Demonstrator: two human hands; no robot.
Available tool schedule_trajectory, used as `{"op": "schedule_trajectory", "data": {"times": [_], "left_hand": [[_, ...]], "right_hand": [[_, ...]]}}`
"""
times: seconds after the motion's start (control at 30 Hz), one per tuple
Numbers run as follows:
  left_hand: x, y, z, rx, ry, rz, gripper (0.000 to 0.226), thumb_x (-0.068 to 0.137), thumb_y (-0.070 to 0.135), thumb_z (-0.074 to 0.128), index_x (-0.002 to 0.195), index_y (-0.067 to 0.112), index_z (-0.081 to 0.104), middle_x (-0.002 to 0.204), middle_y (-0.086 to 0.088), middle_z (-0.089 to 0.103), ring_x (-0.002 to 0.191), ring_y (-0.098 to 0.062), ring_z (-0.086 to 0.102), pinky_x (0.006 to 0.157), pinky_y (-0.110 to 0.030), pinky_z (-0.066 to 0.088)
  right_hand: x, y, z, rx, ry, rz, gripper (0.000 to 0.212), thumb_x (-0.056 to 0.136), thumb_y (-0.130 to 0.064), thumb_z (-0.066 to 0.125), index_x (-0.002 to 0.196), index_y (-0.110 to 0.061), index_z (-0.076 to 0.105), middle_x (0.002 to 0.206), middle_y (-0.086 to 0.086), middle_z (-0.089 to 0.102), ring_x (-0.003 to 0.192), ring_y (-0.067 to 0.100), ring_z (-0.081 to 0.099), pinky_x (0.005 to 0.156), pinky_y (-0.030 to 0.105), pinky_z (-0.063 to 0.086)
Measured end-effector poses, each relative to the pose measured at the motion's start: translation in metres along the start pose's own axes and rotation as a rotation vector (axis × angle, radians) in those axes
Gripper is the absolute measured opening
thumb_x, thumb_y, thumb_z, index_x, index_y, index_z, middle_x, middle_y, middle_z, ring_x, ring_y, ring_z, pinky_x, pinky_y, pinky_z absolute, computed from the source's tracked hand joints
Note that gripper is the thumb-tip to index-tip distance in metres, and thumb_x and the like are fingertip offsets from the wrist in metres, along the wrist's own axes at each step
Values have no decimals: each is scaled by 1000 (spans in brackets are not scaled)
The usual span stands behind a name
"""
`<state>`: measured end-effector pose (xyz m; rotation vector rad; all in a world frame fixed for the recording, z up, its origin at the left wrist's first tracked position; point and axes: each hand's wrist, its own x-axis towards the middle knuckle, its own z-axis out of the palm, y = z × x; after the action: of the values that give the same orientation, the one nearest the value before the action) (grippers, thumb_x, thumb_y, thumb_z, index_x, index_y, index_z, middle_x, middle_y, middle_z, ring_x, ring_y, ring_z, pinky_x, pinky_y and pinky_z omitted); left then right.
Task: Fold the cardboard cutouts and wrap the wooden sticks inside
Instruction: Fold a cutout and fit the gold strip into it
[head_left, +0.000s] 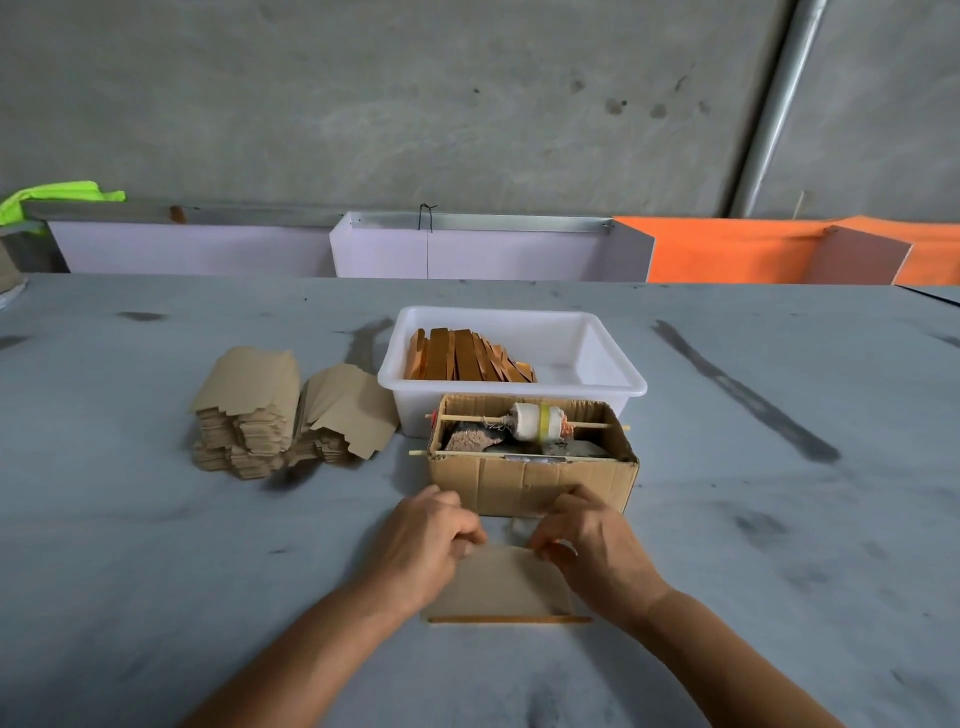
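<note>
Head view: at the far left of the counter (156, 545), two stacks of flat cardboard cutouts (244, 415) are seen side by side, well apart from both hands and untouched. Further right, a white plastic tub (613, 384) is set behind, holding a leaning row of wooden sticks (467, 358). Just in front of the tub an open cardboard box (530, 483) is placed, with thin skewers laid across its top and a wrapped spool (535, 421) threaded on one of them.

Nearest the viewer, one cardboard cutout (504, 582) is laid flat on the counter, its long axis running left to right. A single wooden stick (509, 619) is seen along its near edge, parallel to that axis. The left hand (426, 545) is curled over the cutout's far left corner, fingers pinching the edge. The right hand (592, 545) is curled likewise over the far right corner, gripping it. Both hands are equally near the cutout, one at each end.

The stick lies toward the body from the hands, so the fold is judged to run across the short way, the far edge being brought toward the stick or the stick rolled away from the body. The cardboard box stands just beyond the knuckles and may crowd a lift of the far edge. Whether a crease is already formed cannot be told.
</note>
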<state>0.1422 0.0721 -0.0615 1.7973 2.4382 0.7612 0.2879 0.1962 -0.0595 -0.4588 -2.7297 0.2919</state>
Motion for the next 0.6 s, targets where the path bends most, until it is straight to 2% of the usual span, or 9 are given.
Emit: {"op": "schedule_trajectory", "data": {"times": [0.07,0.13,0.2,0.33,0.43,0.47,0.5,0.53,0.6], "left_hand": [[-3,3,-5,125,-9,127,21,87,15,64,102,26,73,88,2,63,93,-15,53,76,-24,42],[-5,5,-9,220,-8,245,23,66,7,81,79,24,77,66,2,59,72,-18,58,57,-19,44],[-7,9,-13,291,-7,314,28,45,5,90,61,22,74,54,4,52,57,-15,56,47,-17,43],[-11,15,-17,447,-84,393,24,45,15,90,52,21,68,56,7,53,58,-11,56,47,-19,43],[-12,24,-18,516,-134,377,25,45,21,89,48,20,64,57,8,54,61,-10,57,48,-18,42],[-12,28,-19,537,-128,361,20,51,21,87,53,20,67,61,7,56,68,-10,58,52,-19,43],[-14,33,-20,529,-136,318,10,64,16,81,67,18,71,73,4,59,81,-13,57,62,-22,43],[-14,33,-15,516,-170,253,10,78,8,67,86,13,71,89,-1,59,97,-17,51,74,-26,40],[-17,32,-5,477,-158,175,30,87,-4,45,110,7,62,107,-7,52,110,-23,39,84,-30,32]], "right_hand": [[-2,0,-1,-50,42,-109,17,69,1,75,67,-17,74,68,1,63,80,25,61,63,32,54],[-3,-2,-1,-143,56,-168,22,63,2,78,61,-19,71,64,-2,59,72,22,60,58,31,53],[-3,-4,-2,-222,34,-207,22,60,-1,79,59,-21,69,64,-3,58,69,19,58,55,28,50],[-4,-10,-9,-382,-28,-278,13,62,-17,81,59,-24,71,60,-7,56,63,13,55,52,24,46],[-6,-11,-9,-426,-77,-284,14,63,-21,80,56,-26,69,58,-8,55,61,12,53,50,22,42],[-8,-13,-9,-442,-89,-271,12,64,-20,78,58,-26,70,59,-9,55,61,12,53,51,23,41],[-8,-15,-11,-457,-108,-248,11,67,-18,74,62,-27,71,61,-8,56,65,13,53,53,23,40],[-10,-16,-9,-449,-134,-210,14,73,-14,66,69,-26,72,67,-6,58,71,15,54,57,25,39],[-12,-19,-7,-428,-154,-141,24,80,-9,53,83,-23,72,75,-1,60,80,20,54,63,28,36]]}}
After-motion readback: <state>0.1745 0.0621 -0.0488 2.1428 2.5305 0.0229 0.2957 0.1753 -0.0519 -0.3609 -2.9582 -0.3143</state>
